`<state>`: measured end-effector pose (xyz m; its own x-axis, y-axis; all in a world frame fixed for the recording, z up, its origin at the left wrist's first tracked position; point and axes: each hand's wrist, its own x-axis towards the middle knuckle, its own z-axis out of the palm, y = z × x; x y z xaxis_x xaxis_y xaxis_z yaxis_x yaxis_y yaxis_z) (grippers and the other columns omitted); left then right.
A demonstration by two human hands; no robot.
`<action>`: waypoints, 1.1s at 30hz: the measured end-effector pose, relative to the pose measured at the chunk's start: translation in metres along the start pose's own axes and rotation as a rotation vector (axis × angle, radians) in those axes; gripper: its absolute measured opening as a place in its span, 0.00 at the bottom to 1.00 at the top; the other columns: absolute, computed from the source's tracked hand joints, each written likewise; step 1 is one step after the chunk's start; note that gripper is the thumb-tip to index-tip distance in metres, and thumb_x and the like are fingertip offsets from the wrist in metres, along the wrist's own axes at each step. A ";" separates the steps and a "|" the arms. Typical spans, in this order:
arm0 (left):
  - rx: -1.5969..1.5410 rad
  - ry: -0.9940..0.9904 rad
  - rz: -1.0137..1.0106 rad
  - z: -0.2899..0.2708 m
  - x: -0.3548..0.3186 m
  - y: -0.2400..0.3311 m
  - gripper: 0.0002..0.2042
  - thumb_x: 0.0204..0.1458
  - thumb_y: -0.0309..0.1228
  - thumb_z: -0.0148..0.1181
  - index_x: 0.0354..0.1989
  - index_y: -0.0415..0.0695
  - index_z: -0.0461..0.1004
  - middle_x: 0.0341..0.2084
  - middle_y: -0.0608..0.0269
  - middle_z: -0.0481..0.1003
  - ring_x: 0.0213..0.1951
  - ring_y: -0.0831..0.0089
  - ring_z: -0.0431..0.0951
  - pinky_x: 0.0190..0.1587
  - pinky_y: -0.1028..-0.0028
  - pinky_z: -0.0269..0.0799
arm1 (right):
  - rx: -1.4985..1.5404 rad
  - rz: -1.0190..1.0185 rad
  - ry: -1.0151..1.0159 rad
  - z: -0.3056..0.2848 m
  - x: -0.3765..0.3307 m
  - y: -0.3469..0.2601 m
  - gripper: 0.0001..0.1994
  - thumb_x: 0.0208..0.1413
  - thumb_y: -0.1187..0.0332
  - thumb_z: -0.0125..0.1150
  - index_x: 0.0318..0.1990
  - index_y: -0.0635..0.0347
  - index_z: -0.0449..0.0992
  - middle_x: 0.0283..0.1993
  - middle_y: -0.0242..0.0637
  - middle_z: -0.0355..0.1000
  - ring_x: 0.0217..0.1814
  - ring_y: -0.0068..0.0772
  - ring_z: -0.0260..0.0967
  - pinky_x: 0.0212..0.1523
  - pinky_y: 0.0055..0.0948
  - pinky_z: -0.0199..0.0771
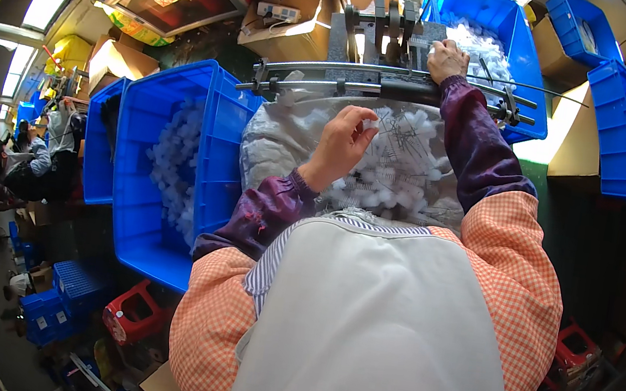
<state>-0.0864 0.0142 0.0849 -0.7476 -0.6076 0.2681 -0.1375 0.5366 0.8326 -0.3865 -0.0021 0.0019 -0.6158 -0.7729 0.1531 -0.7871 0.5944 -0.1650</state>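
My left hand hovers over a clear plastic bag full of small white plastic parts and pinches one white part between thumb and fingers. A bundle of thin metal pins lies on the parts in the bag. My right hand reaches forward to a grey metal machine with rails and presses a small piece against it; what it holds is hidden by the fingers. I wear purple sleeves and a white apron.
A blue crate with white parts stands at my left. Another blue crate with white parts sits behind the machine. Stacked blue crates are at the right, cardboard boxes behind. People sit at the far left.
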 end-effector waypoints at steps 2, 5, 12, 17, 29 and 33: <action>-0.055 0.017 0.016 0.003 0.002 0.000 0.09 0.45 0.23 0.59 0.36 0.39 0.70 0.31 0.59 0.71 0.28 0.72 0.73 0.28 0.76 0.69 | 0.065 0.015 -0.033 0.004 0.009 0.015 0.12 0.50 0.63 0.46 0.39 0.53 0.73 0.49 0.40 0.66 0.56 0.35 0.61 0.52 0.39 0.55; -0.069 0.016 0.024 0.004 0.005 0.005 0.09 0.44 0.23 0.60 0.35 0.39 0.70 0.31 0.58 0.72 0.30 0.72 0.74 0.29 0.76 0.71 | -0.158 -0.056 -0.048 -0.012 0.015 0.018 0.12 0.48 0.68 0.46 0.40 0.51 0.72 0.43 0.40 0.71 0.47 0.39 0.69 0.47 0.43 0.59; -0.105 0.000 -0.009 0.009 0.019 0.011 0.09 0.43 0.23 0.61 0.35 0.39 0.72 0.30 0.59 0.75 0.33 0.72 0.78 0.32 0.78 0.73 | -0.026 0.158 0.259 -0.053 -0.003 0.057 0.19 0.45 0.67 0.50 0.47 0.58 0.67 0.42 0.43 0.71 0.45 0.43 0.70 0.40 0.44 0.69; -0.125 0.052 0.048 0.016 0.032 0.005 0.09 0.44 0.22 0.60 0.35 0.38 0.71 0.30 0.57 0.74 0.31 0.72 0.77 0.30 0.77 0.73 | 1.200 -0.607 -0.653 -0.091 -0.081 -0.012 0.17 0.59 0.68 0.49 0.53 0.63 0.65 0.48 0.36 0.68 0.48 0.22 0.62 0.47 0.24 0.65; 0.689 -0.280 0.022 0.029 -0.019 -0.052 0.23 0.40 0.31 0.61 0.48 0.46 0.66 0.37 0.58 0.70 0.42 0.59 0.67 0.44 0.66 0.66 | 0.068 -0.212 0.185 -0.005 0.002 -0.002 0.09 0.51 0.63 0.52 0.38 0.54 0.72 0.40 0.37 0.70 0.47 0.43 0.64 0.45 0.38 0.66; 0.706 -0.249 0.095 0.025 -0.021 -0.053 0.18 0.40 0.26 0.58 0.43 0.47 0.68 0.34 0.61 0.71 0.38 0.61 0.69 0.40 0.67 0.67 | -0.005 -0.222 0.130 0.001 0.010 -0.004 0.09 0.51 0.62 0.53 0.38 0.53 0.73 0.41 0.33 0.70 0.49 0.41 0.63 0.46 0.38 0.65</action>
<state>-0.0793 0.0135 0.0229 -0.8903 -0.4345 0.1364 -0.3860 0.8788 0.2804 -0.3893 -0.0124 0.0030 -0.4269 -0.8498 0.3093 -0.9036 0.4146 -0.1081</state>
